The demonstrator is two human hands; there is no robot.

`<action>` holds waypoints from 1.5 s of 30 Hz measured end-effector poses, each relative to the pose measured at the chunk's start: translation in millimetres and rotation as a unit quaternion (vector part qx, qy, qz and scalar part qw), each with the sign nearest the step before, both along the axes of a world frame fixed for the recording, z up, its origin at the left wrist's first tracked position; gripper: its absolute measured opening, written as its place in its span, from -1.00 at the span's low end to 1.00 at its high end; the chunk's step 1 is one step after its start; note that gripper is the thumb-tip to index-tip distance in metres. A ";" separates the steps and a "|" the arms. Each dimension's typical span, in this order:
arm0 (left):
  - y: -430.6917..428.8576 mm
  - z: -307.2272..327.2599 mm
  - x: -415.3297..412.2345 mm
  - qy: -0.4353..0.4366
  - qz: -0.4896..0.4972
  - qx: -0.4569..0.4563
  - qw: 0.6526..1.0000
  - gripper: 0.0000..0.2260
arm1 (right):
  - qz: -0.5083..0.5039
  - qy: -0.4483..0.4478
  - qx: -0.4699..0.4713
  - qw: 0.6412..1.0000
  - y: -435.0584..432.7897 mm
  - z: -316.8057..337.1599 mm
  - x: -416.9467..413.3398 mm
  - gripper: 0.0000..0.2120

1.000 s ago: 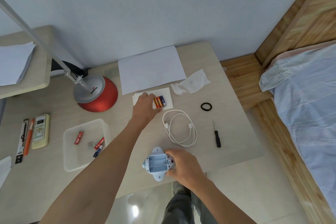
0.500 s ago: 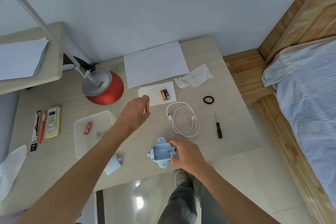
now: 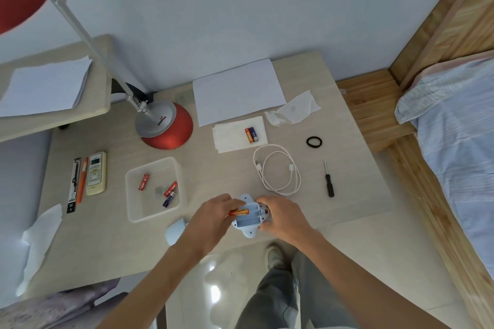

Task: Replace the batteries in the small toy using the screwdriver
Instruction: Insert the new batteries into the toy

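Observation:
The small light-blue toy [image 3: 250, 223] lies at the table's front edge with its battery bay facing up. My right hand [image 3: 283, 215] grips its right side. My left hand [image 3: 213, 218] holds an orange battery [image 3: 239, 212] laid across the bay's upper slot. Two more fresh batteries [image 3: 251, 135] rest on a white napkin [image 3: 230, 136] farther back. The black-handled screwdriver [image 3: 328, 180] lies on the table to the right, apart from both hands. The toy's blue cover [image 3: 175, 231] sits left of my left wrist.
A clear plastic tray [image 3: 133, 195] holds three used batteries. A white cable [image 3: 278, 169], a black hair tie [image 3: 314, 141], white paper [image 3: 238, 91], a crumpled wrapper [image 3: 294, 108], a red lamp base [image 3: 167, 125], a remote [image 3: 96, 172] and pens [image 3: 78, 181] are spread around. A bed [image 3: 459, 125] stands to the right.
My left hand picked one orange battery off the napkin and carried it down to the toy's open bay. My right hand stayed on the toy. The view shifted.

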State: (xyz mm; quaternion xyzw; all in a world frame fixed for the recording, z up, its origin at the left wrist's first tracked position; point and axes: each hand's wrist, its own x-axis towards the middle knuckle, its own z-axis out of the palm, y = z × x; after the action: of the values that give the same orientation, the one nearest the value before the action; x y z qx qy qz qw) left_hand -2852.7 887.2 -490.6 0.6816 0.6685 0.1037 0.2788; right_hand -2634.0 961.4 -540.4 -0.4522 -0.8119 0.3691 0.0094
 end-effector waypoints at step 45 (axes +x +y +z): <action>-9.0 -53.2 22.8 0.018 0.063 0.096 0.993 -0.82 | 0.011 -0.006 0.021 1.000 -0.7 -5.2 0.7 -0.49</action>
State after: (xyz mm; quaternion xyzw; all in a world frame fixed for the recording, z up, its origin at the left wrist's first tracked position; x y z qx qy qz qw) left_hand -2829.9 878.2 -543.8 0.6632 0.7021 0.1729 0.1932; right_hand -2633.4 960.7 -545.6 -0.4454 -0.8243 0.3493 0.0099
